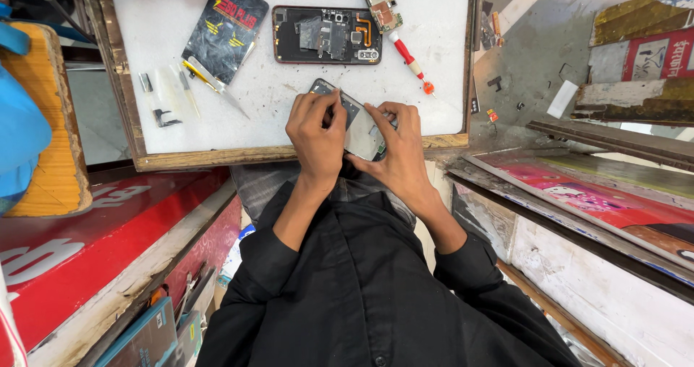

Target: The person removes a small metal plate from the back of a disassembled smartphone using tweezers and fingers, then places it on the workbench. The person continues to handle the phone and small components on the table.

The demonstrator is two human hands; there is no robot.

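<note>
Hands meet near the counter's (pixel 289 85) near edge, right of its middle: the left hand (pixel 316 132) and right hand (pixel 396 147) together hold a phone part (pixel 356 127), grey and flat, tilted just above the white surface. Fingers of both hands are curled tight around its edges. Toward the far edge lies an opened phone (pixel 327 35), with a small circuit board (pixel 382 6) and a red-handled screwdriver (pixel 410 60) to its right. A dark packet (pixel 225 29) and tweezers (pixel 213 84) rest toward the far left corner.
</note>
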